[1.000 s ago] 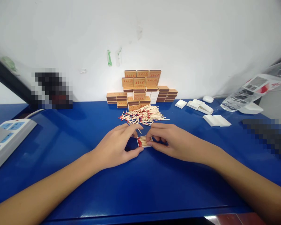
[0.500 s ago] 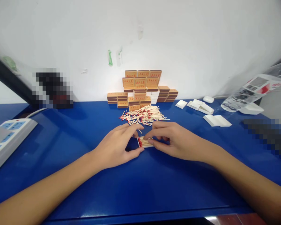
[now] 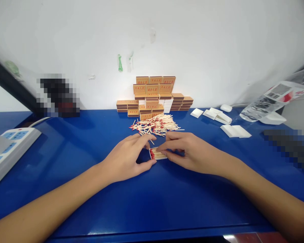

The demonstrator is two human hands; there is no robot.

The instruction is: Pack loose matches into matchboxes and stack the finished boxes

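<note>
Spreading wider now, right hand point(image 3: 186, 148) over boxed matches point(image 3: 154, 154), left hand point(image 3: 124, 157) unmoved

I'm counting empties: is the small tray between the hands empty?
Not empty: the tray holds matches, red heads showing; the right hand hides part.

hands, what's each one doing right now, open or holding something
Left hand: thumb and fingers curved about the left end of the tray; grip cannot be told.
Right hand: fingers bent over the matches inside; whether it pinches one cannot be told.

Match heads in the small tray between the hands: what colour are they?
The match heads are red, seen best in the head view.
</note>
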